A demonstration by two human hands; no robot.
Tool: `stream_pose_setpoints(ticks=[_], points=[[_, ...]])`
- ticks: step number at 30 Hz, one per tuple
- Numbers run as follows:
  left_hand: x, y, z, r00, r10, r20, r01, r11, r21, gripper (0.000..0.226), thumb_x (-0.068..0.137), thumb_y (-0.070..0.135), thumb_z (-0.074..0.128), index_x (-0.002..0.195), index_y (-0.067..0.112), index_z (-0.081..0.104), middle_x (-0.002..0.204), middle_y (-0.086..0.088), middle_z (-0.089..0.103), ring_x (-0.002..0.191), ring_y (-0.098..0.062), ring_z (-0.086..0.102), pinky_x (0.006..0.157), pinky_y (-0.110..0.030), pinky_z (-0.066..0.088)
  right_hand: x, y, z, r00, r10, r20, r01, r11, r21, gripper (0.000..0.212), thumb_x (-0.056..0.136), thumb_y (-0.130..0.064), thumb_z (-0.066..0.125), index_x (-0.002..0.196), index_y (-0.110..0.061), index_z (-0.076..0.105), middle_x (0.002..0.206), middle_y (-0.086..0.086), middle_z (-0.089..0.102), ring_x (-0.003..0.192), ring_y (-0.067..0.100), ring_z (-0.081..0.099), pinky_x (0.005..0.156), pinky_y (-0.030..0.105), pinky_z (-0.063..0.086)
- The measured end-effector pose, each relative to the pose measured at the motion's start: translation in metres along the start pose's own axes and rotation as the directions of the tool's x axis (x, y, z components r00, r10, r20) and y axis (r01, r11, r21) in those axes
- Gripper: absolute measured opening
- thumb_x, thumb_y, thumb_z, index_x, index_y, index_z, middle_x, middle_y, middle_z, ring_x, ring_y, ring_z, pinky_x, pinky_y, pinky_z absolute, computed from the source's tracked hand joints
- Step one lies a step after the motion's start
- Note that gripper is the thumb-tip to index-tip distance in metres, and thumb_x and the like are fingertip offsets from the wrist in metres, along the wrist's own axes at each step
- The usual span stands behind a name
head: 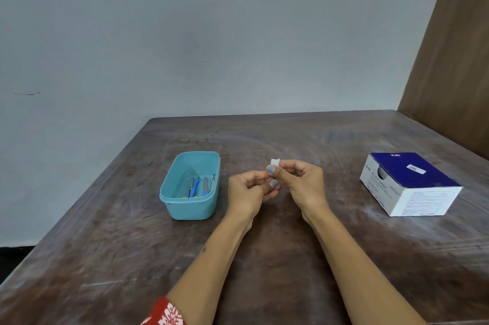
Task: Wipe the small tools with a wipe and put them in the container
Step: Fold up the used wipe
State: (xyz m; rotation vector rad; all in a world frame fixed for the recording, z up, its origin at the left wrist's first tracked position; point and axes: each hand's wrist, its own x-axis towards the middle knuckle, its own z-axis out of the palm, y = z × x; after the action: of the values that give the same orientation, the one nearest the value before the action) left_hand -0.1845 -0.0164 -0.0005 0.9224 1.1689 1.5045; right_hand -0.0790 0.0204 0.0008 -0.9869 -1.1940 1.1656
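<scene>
Tools (199, 187) lie lengthwise in the blue tub (174, 187), just beside the left hand (247, 192), the nearer one. Both hands, the right hand (304, 181) too, pinch a small white wipe (274, 161) above the table (264, 258), mid-front.

Single head-worn wide-angle view, looking forward and down across the bench (264, 258) toward a grey wall (211, 33). Near enough to frame both forearms entering from the bottom edge, with hands meeting mid-frame. No second view to overlap with.
</scene>
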Motion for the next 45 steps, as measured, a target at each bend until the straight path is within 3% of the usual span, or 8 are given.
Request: stream_pose_setpoints(ticks=[5, 11, 15, 20, 24, 33, 40, 45], points=[[0.0002, 0.0003, -0.0007, 1.000, 0.017, 0.001, -0.017, 1.000, 0.019, 0.019, 0.081, -0.010, 0.062, 0.090, 0.005, 0.070, 0.082, -0.011, 0.072, 0.075, -0.017, 0.072, 0.067, -0.023, 0.058, -0.0013, -0.0010, -0.0015, 0.999, -0.013, 0.040, 0.013, 1.000, -0.003, 0.004, 0.080, -0.015, 0.072, 0.077, -0.012, 0.071, 0.061, 0.003, 0.066, 0.055, 0.006, 0.060, 0.059, 0.019, 0.052], [0.0005, -0.0003, -0.0009, 1.000, 0.031, 0.001, -0.031, 0.999, 0.019, 0.017, 0.080, -0.010, 0.063, 0.091, 0.001, 0.069, 0.076, -0.009, 0.071, 0.071, -0.016, 0.072, 0.065, -0.023, 0.058, -0.0012, -0.0033, -0.0008, 0.999, 0.010, 0.053, -0.010, 1.000, 0.012, 0.011, 0.072, -0.010, 0.078, 0.078, -0.012, 0.070, 0.071, 0.007, 0.070, 0.062, 0.011, 0.065, 0.062, 0.022, 0.056], [-0.0010, 0.0010, 0.0003, 0.999, 0.034, 0.018, -0.035, 0.999, 0.037, 0.019, 0.080, -0.009, 0.062, 0.096, 0.000, 0.068, 0.081, -0.008, 0.072, 0.072, -0.013, 0.072, 0.065, -0.021, 0.058, -0.0012, -0.0049, -0.0008, 1.000, -0.002, 0.029, 0.001, 1.000, 0.029, 0.009, 0.077, -0.015, 0.074, 0.071, -0.009, 0.070, 0.055, 0.003, 0.062, 0.050, 0.007, 0.058, 0.054, 0.017, 0.050], [-0.0004, 0.0006, -0.0009, 0.999, 0.043, 0.010, -0.044, 0.998, 0.051, 0.018, 0.080, -0.008, 0.064, 0.089, 0.006, 0.070, 0.083, -0.012, 0.071, 0.074, -0.016, 0.072, 0.065, -0.023, 0.058, -0.0017, -0.0053, -0.0011, 0.999, 0.019, 0.034, -0.020, 0.999, 0.036, 0.010, 0.070, -0.011, 0.079, 0.073, -0.012, 0.069, 0.064, 0.003, 0.068, 0.058, 0.010, 0.064, 0.060, 0.021, 0.055], [-0.0009, 0.0006, -0.0006, 0.999, 0.042, 0.008, -0.042, 0.998, 0.049, 0.020, 0.080, -0.009, 0.064, 0.086, 0.009, 0.070, 0.083, -0.010, 0.072, 0.074, -0.016, 0.072, 0.066, -0.023, 0.058, -0.0022, -0.0058, -0.0006, 0.999, 0.017, 0.035, -0.019, 0.999, 0.048, 0.008, 0.075, -0.013, 0.076, 0.071, -0.013, 0.069, 0.053, -0.001, 0.064, 0.051, 0.006, 0.059, 0.054, 0.017, 0.051], [-0.0001, 0.0002, -0.0002, 0.999, 0.043, 0.018, -0.044, 0.998, 0.049, 0.021, 0.079, -0.008, 0.064, 0.086, 0.010, 0.071, 0.084, -0.010, 0.072, 0.078, -0.018, 0.072, 0.068, -0.024, 0.059, -0.0005, -0.0062, -0.0021, 0.998, 0.042, 0.049, -0.045, 0.996, 0.077, 0.007, 0.076, -0.012, 0.074, 0.073, -0.008, 0.069, 0.053, 0.000, 0.062, 0.050, 0.007, 0.058, 0.053, 0.015, 0.050], [0.0014, -0.0023, -0.0009, 0.998, 0.054, 0.009, -0.055, 0.996, 0.063, 0.019, 0.079, -0.008, 0.064, 0.091, 0.005, 0.070, 0.087, -0.015, 0.071, 0.079, -0.020, 0.072, 0.069, -0.026, 0.059, 0.0005, -0.0057, -0.0031, 0.997, 0.053, 0.059, -0.056, 0.996, 0.063, 0.016, 0.068, -0.014, 0.079, 0.078, -0.007, 0.069, 0.060, 0.001, 0.068, 0.054, 0.007, 0.062, 0.054, 0.017, 0.051], [0.0004, -0.0002, -0.0003, 0.999, 0.040, 0.015, -0.040, 0.999, 0.028, 0.019, 0.080, -0.010, 0.063, 0.094, 0.001, 0.068, 0.082, -0.011, 0.071, 0.069, -0.013, 0.071, 0.064, -0.021, 0.058, 0.0008, -0.0052, -0.0037, 0.998, 0.033, 0.050, -0.037, 0.996, 0.079, 0.007, 0.074, -0.010, 0.076, 0.075, -0.009, 0.069, 0.057, -0.001, 0.067, 0.053, 0.005, 0.061, 0.055, 0.016, 0.052]])
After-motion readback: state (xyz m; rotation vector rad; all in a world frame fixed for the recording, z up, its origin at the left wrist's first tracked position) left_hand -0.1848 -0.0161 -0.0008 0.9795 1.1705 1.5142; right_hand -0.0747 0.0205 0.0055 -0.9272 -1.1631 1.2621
